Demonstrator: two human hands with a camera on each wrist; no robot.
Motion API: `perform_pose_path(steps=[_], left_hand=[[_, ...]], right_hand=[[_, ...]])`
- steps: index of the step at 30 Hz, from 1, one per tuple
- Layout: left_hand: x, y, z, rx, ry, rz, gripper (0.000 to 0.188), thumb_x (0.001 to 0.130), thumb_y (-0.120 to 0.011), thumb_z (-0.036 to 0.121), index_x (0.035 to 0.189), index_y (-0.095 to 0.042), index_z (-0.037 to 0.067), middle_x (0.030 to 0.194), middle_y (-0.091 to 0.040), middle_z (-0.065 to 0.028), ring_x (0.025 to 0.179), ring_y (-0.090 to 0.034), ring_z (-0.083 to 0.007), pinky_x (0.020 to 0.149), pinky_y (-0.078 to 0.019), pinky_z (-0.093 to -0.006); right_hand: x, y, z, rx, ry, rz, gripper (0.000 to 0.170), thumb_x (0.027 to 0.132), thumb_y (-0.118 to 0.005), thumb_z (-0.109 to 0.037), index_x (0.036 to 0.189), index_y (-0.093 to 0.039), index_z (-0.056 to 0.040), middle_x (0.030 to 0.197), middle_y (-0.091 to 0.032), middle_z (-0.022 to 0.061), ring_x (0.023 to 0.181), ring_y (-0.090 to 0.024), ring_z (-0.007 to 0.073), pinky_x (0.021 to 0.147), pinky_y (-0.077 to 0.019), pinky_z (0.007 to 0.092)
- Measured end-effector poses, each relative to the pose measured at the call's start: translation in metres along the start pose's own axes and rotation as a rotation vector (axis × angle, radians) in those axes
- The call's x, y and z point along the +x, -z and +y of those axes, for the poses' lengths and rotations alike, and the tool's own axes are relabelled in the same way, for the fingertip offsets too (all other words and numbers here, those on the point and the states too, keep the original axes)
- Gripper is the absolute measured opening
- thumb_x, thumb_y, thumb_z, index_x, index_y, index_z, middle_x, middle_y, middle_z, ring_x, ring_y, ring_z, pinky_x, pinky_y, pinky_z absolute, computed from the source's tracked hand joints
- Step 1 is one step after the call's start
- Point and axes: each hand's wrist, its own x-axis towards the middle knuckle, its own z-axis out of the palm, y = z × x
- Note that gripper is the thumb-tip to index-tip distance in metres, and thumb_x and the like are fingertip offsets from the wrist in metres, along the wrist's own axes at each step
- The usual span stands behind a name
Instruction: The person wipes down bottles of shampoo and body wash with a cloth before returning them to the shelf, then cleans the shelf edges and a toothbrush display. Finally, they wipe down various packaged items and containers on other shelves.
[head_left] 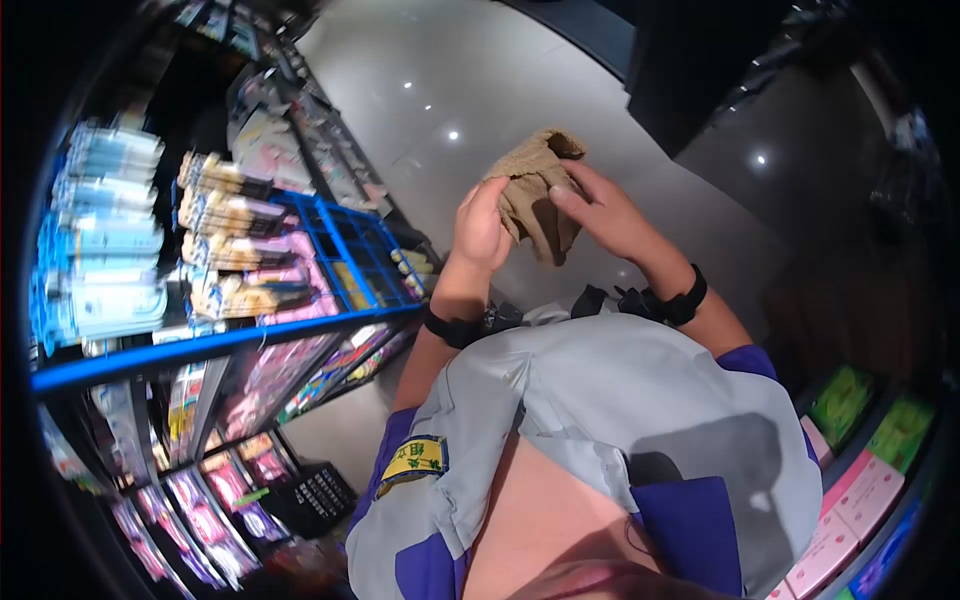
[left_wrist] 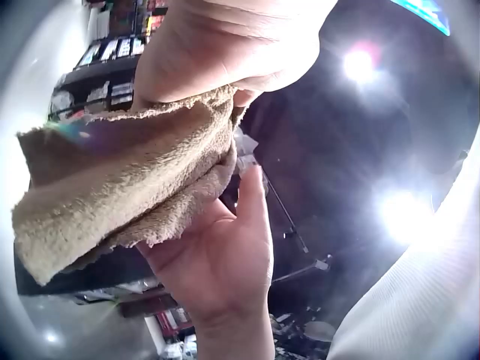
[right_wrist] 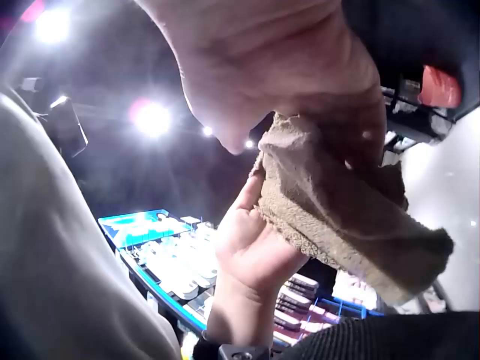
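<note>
A tan terry cloth [head_left: 532, 192], folded and drooping, is held up in front of the body between both hands. My left hand [head_left: 482, 228] grips its left side, the fingers partly hidden by the fabric. On the other side my right hand [head_left: 608, 212] holds the cloth, thumb toward me. In the left wrist view the cloth [left_wrist: 127, 180] spreads out to the left, its fold and rough edges showing. From the right wrist, the left palm [right_wrist: 259, 251] shows below the cloth, its fingers going behind it.
A blue-edged shelf [head_left: 230, 350] with rows of packaged goods [head_left: 110, 230] stands close at my left. Pink boxes [head_left: 850, 515] and green packs [head_left: 842, 400] are at the lower right. Pale shiny floor [head_left: 430, 60] lies ahead, with a dark fixture [head_left: 700, 70] at the upper right.
</note>
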Motion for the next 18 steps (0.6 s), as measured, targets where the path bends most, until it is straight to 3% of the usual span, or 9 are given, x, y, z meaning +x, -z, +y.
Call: perform_pose_path(steps=[1,5,8,9,11,12,15,16,18], left_hand=[[0.017,-0.008,-0.015,0.031,0.047,0.001,0.03,0.101,-0.045,0.012,0.118,-0.057,-0.009,0.115,-0.065,-0.0172,0.106,-0.064,-0.0254,0.093,-0.0498,-0.036],[0.072,-0.062,-0.064,0.086,0.101,-0.135,0.029,0.099,-0.048,0.011,0.119,-0.057,-0.008,0.114,-0.065,-0.0164,0.103,-0.064,-0.024,0.091,-0.0502,-0.0338],[0.084,-0.129,-0.081,0.549,0.097,-0.246,0.033,0.096,-0.05,0.01,0.125,-0.058,-0.005,0.122,-0.064,-0.0162,0.103,-0.064,-0.0253,0.093,-0.0479,-0.0321],[0.093,-0.141,-0.092,0.542,0.103,-0.262,0.033,0.096,-0.05,0.01,0.125,-0.058,-0.005,0.122,-0.064,-0.0162,0.103,-0.064,-0.0253,0.093,-0.0479,-0.0321],[0.113,-0.167,-0.116,1.068,-0.39,-0.563,0.033,0.094,-0.052,0.012,0.122,-0.061,-0.001,0.128,-0.06,-0.0163,0.1,-0.065,-0.0309,0.094,-0.0476,-0.0341],[0.121,-0.181,-0.129,1.129,-0.45,-0.612,0.03,0.091,-0.056,0.013,0.118,-0.063,0.002,0.134,-0.055,-0.0172,0.1,-0.064,-0.0385,0.091,-0.05,-0.0388],[0.136,-0.214,-0.159,1.346,-0.453,-0.784,0.023,0.091,-0.058,0.012,0.111,-0.064,0.003,0.131,-0.056,-0.0186,0.101,-0.063,-0.0416,0.086,-0.0521,-0.0427],[0.141,-0.222,-0.167,1.334,-0.507,-0.832,0.02,0.088,-0.061,0.009,0.107,-0.064,0.003,0.128,-0.057,-0.0177,0.099,-0.063,-0.0419,0.081,-0.0533,-0.0454],[0.156,-0.237,-0.18,1.34,-0.447,-0.867,0.023,0.087,-0.062,0.008,0.11,-0.064,0.004,0.128,-0.057,-0.0179,0.101,-0.063,-0.0401,0.083,-0.0529,-0.0436]], right_hand=[[-0.007,0.021,-0.006,-0.145,-0.052,0.058,0.049,0.096,-0.062,-0.031,0.133,-0.054,0.0006,0.11,-0.069,0.014,0.093,-0.065,0.0203,0.083,-0.0513,0.0337],[-0.025,0.104,0.008,-0.216,0.046,0.226,0.034,0.095,-0.058,-0.019,0.123,-0.06,0.0001,0.096,-0.071,0.0171,0.083,-0.068,0.0253,0.077,-0.0511,0.0336],[-0.04,0.162,0.007,-0.376,0.008,0.43,0.026,0.096,-0.056,-0.018,0.113,-0.066,0.0003,0.084,-0.071,0.0125,0.079,-0.067,0.0245,0.075,-0.0515,0.0348],[-0.042,0.176,0.005,-0.385,0.004,0.444,0.026,0.096,-0.056,-0.018,0.113,-0.066,0.0003,0.084,-0.071,0.0125,0.079,-0.067,0.0245,0.075,-0.0515,0.0348],[-0.049,0.204,0.009,-0.231,-0.177,0.474,0.024,0.095,-0.057,-0.015,0.111,-0.067,-0.0006,0.091,-0.071,0.0116,0.081,-0.067,0.0232,0.075,-0.0521,0.0367],[-0.054,0.216,0.022,-0.343,-0.086,0.517,0.024,0.094,-0.058,-0.012,0.114,-0.066,-0.0017,0.102,-0.069,0.0127,0.09,-0.065,0.0215,0.081,-0.0521,0.0351],[-0.061,0.239,0.035,-0.092,-0.083,0.616,0.028,0.092,-0.059,-0.008,0.119,-0.062,-0.0014,0.114,-0.065,0.0132,0.101,-0.063,0.0194,0.087,-0.0507,0.0328],[-0.061,0.25,0.038,-0.041,-0.108,0.618,0.037,0.092,-0.06,-0.007,0.128,-0.056,-0.0018,0.118,-0.063,0.0109,0.107,-0.061,0.02,0.093,-0.0491,0.0319],[-0.059,0.272,0.042,0.021,-0.099,0.674,0.04,0.092,-0.06,-0.007,0.131,-0.053,-0.0018,0.121,-0.062,0.0101,0.108,-0.061,0.0205,0.093,-0.0496,0.0325]])
